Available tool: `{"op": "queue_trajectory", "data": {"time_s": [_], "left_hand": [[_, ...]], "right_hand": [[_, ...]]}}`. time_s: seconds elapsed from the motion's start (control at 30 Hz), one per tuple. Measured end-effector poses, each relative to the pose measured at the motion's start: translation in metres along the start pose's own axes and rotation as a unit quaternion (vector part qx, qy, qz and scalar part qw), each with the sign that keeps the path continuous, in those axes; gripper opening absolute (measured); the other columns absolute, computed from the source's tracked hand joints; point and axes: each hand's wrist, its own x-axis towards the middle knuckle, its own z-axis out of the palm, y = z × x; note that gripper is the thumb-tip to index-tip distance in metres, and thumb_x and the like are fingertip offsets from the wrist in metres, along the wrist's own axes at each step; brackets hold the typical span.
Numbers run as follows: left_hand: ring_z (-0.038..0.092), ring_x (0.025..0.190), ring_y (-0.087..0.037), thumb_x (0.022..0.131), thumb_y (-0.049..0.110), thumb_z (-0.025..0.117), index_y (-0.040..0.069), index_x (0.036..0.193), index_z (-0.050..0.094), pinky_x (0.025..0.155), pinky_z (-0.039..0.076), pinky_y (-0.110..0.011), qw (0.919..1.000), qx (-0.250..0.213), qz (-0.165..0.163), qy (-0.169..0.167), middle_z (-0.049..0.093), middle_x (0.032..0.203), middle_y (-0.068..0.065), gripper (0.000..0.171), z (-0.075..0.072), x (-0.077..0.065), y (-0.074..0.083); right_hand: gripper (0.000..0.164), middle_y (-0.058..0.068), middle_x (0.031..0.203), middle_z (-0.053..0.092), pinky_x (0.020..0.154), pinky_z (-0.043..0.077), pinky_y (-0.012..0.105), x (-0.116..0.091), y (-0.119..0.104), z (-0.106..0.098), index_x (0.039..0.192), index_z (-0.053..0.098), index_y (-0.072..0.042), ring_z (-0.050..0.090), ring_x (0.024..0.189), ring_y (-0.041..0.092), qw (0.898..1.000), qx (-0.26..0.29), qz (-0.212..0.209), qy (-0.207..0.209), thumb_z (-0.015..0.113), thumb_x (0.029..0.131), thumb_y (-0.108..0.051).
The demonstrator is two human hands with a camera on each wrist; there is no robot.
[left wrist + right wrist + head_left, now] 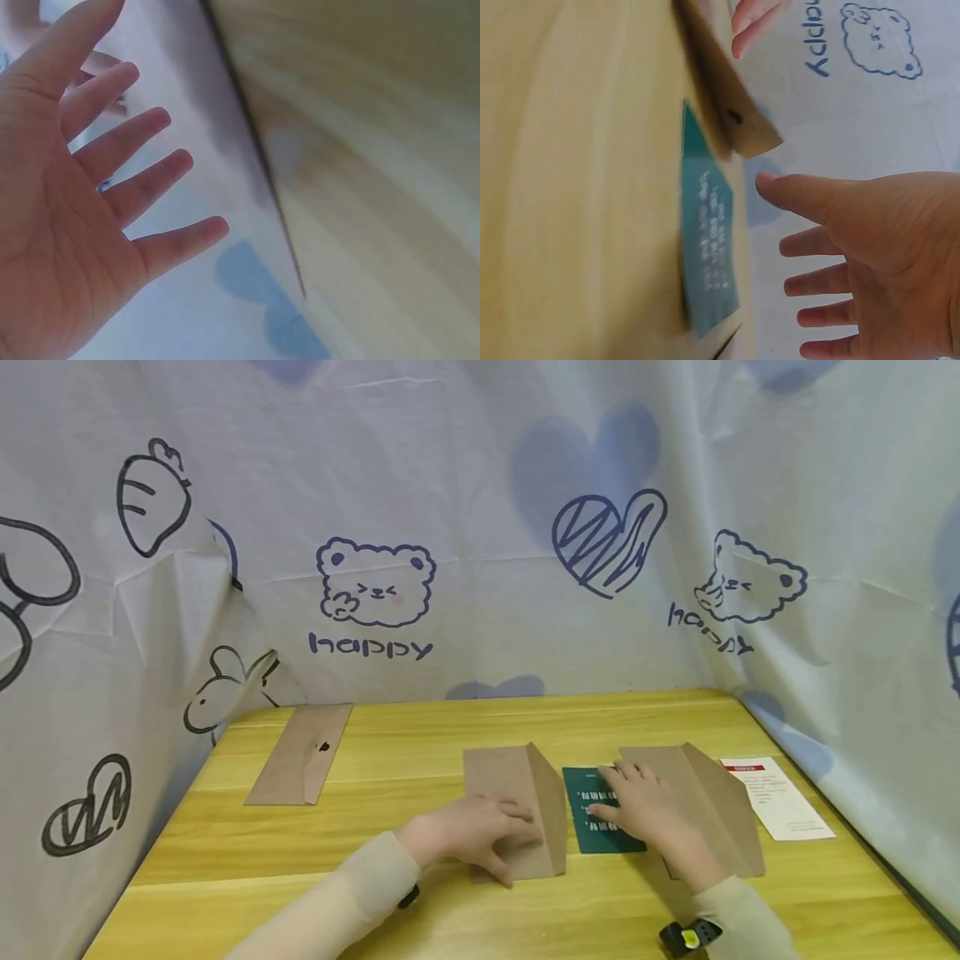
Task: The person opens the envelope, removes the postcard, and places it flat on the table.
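In the head view a brown paper envelope (498, 772) with its flap folded out lies below my left hand (480, 835). That hand's fingers are spread and relaxed, and the left wrist view shows nothing in its palm. A dark green card (585, 827) with pale printed characters lies between this envelope and a second brown envelope (712, 810). Above the card's right part is my right hand (637, 802), its fingers extended. The right wrist view shows a gap between the thumb and the green card (709, 247), and the right hand holds nothing.
A third brown envelope (300, 760), with a small dark mark, lies at the table's far left. A white printed card (783, 802) with a red band sits at the right, partly under the second envelope. Patterned white curtain (480, 527) surrounds the yellow wooden table (405, 752).
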Motion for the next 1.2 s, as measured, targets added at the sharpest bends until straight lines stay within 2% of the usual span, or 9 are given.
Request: {"op": "queue_trajectory", "data": {"time_s": [0.23, 0.43, 0.63, 0.83, 0.97, 1.2], "left_hand": [[0.045, 0.137, -0.026, 0.086, 0.047, 0.069, 0.023, 0.144, 0.049, 0.113, 0.038, -0.047, 0.9972, -0.027, -0.051, 0.047, 0.048, 0.149, -0.005, 0.065, -0.02, -0.023, 0.0], [0.046, 0.136, -0.029, 0.091, 0.043, 0.065, 0.02, 0.14, 0.053, 0.113, 0.036, -0.054, 0.9857, -0.057, -0.097, 0.125, 0.05, 0.146, -0.007, 0.056, -0.027, -0.047, -0.007], [0.049, 0.132, -0.034, 0.09, 0.038, 0.068, 0.017, 0.137, 0.057, 0.111, 0.039, -0.052, 0.9665, -0.063, -0.132, 0.211, 0.054, 0.142, -0.011, 0.053, -0.026, -0.076, -0.02], [0.053, 0.129, -0.034, 0.087, 0.035, 0.071, 0.016, 0.133, 0.059, 0.108, 0.042, -0.052, 0.9437, -0.031, -0.168, 0.283, 0.057, 0.138, -0.012, 0.051, -0.021, -0.105, -0.034], [0.054, 0.126, -0.037, 0.086, 0.035, 0.073, 0.014, 0.131, 0.061, 0.105, 0.044, -0.054, 0.9285, -0.004, -0.183, 0.323, 0.059, 0.135, -0.013, 0.052, -0.012, -0.125, -0.045], [0.051, 0.128, -0.039, 0.085, 0.031, 0.074, 0.013, 0.132, 0.06, 0.107, 0.039, -0.059, 0.9037, 0.011, -0.252, 0.346, 0.058, 0.135, -0.015, 0.053, 0.0, -0.156, -0.064]], "right_hand": [[0.065, 0.025, 0.147, 0.042, 0.103, 0.034, 0.069, -0.001, -0.014, -0.018, 0.145, 0.044, -0.008, 0.039, 0.132, 0.05, 0.999, 0.01, -0.001, 0.048, 0.065, 0.092, -0.039], [0.063, 0.023, 0.146, 0.044, 0.101, 0.039, 0.066, 0.0, -0.033, -0.031, 0.145, 0.044, -0.009, 0.043, 0.131, 0.047, 0.996, 0.004, -0.007, 0.094, 0.064, 0.093, -0.038], [0.056, 0.019, 0.139, 0.053, 0.094, 0.047, 0.06, 0.003, -0.063, -0.034, 0.139, 0.051, -0.009, 0.05, 0.126, 0.042, 0.986, -0.006, -0.049, 0.157, 0.066, 0.092, -0.037], [0.05, 0.017, 0.131, 0.058, 0.091, 0.051, 0.056, 0.006, -0.097, -0.03, 0.13, 0.058, -0.009, 0.055, 0.121, 0.038, 0.972, 0.014, -0.097, 0.212, 0.073, 0.087, -0.031], [0.049, 0.015, 0.133, 0.057, 0.095, 0.049, 0.054, 0.007, -0.12, -0.026, 0.129, 0.059, -0.009, 0.053, 0.124, 0.036, 0.972, 0.024, -0.114, 0.205, 0.072, 0.088, -0.031], [0.048, 0.013, 0.134, 0.057, 0.098, 0.047, 0.054, 0.009, -0.149, -0.018, 0.128, 0.059, -0.008, 0.052, 0.125, 0.033, 0.97, 0.029, -0.154, 0.187, 0.069, 0.089, -0.034]]}}
